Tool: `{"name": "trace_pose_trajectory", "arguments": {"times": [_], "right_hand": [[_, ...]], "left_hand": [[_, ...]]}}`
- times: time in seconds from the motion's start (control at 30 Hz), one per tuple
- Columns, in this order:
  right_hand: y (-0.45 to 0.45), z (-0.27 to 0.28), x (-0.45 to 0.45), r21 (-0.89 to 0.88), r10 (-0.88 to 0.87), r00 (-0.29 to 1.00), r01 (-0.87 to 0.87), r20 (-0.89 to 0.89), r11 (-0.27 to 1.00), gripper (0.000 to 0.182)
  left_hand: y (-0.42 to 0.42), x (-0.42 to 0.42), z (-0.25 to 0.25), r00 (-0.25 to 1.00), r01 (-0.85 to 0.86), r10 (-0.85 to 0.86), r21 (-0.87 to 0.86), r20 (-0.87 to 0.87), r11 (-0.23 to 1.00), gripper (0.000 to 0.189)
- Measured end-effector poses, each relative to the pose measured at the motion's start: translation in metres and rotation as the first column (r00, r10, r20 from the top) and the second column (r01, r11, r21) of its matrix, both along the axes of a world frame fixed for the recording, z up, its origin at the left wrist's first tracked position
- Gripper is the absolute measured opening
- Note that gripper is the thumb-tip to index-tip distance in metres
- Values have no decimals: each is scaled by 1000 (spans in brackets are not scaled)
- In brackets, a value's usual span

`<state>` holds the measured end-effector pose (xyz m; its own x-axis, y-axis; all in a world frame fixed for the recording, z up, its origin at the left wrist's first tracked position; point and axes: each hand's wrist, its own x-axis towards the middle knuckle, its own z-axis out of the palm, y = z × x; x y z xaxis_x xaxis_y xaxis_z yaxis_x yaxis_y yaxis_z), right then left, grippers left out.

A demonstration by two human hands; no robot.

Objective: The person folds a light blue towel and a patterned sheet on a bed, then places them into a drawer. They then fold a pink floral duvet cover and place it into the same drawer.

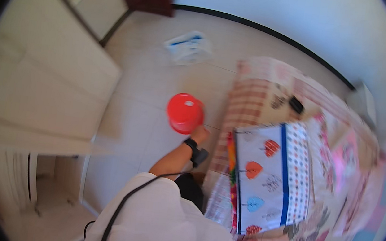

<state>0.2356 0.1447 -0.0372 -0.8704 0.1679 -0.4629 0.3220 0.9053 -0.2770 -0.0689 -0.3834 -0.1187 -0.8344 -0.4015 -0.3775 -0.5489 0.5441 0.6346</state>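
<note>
My left hand point(200, 134), a black band and small dark device on its wrist, is at the lower right edge of a round red plastic container or stool point(184, 108). The fingers look curled against it, though blur hides the exact grip. The red piece has a flat round top with a small pale mark. My right hand is out of view. Beside me on the bed lies a folded fabric or plastic sheet point(265, 178) printed with leaves, a blue stripe and dots.
The bed point(250, 91) bears patterned bedding and a small black object point(296, 105). A white and blue plastic package point(189, 47) lies on the tiled floor point(136, 114). Pale cabinets point(47, 79) stand left, with an open compartment point(61, 177). A black cable point(127, 198) crosses my shirt.
</note>
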Motion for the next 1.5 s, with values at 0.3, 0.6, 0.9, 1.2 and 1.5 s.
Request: {"name": "trace_pose_trajectory", "arguments": {"times": [0.3,0.6,0.9,1.2,1.5], "right_hand": [[-98,-10,-107,-496,-314,811,559,493,664,18],[-63,-9,-61,-365,-349,696,659,628,657,18],[-15,-25,53,-595,-632,654,721,416,355,17],[-49,-31,221,-585,-877,142,791,458,-178,19],[-88,3,284,-649,-809,-330,484,486,-587,20]], "left_hand": [[22,241,6,772,271,-495,498,400,824,41],[23,266,39,612,556,-744,523,267,645,45],[44,231,62,602,431,-702,585,380,686,43],[180,138,134,455,871,-786,25,-419,491,47],[261,114,124,-39,969,-999,-241,38,-47,53]]}}
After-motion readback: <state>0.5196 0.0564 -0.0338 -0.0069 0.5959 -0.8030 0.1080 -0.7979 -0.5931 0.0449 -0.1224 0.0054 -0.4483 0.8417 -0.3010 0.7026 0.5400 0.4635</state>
